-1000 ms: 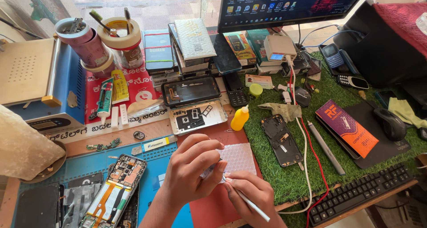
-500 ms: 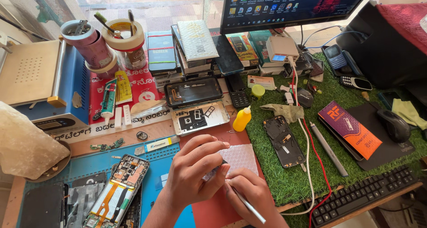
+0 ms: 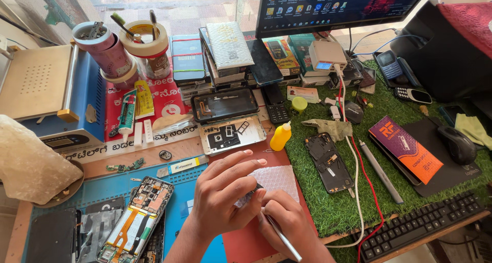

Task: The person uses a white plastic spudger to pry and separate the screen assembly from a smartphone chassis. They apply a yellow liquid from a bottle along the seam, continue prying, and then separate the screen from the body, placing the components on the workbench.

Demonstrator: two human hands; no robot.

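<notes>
My left hand (image 3: 223, 191) rests on a small piece of white bubble wrap (image 3: 277, 178) on the red mat (image 3: 246, 245), pinching a small dark part against it; the part itself is mostly hidden by my fingers. My right hand (image 3: 284, 222) sits just below and right of it, holding a thin metal tool (image 3: 282, 236) whose tip points toward my left fingertips. An opened phone with exposed boards (image 3: 137, 219) lies left of my hands on the blue mat (image 3: 107, 186).
A yellow squeeze bottle (image 3: 280, 136), a white phone frame (image 3: 231, 135) and a dark phone back (image 3: 328, 162) on green turf lie beyond my hands. A blue machine (image 3: 51, 99), tape rolls, stacked boxes, monitor, keyboard (image 3: 423, 224) and mouse (image 3: 457, 144) ring the bench.
My hands have closed together over the bubble wrap; the right hand's tool has swung in toward the left fingertips. The view has shifted slightly.
</notes>
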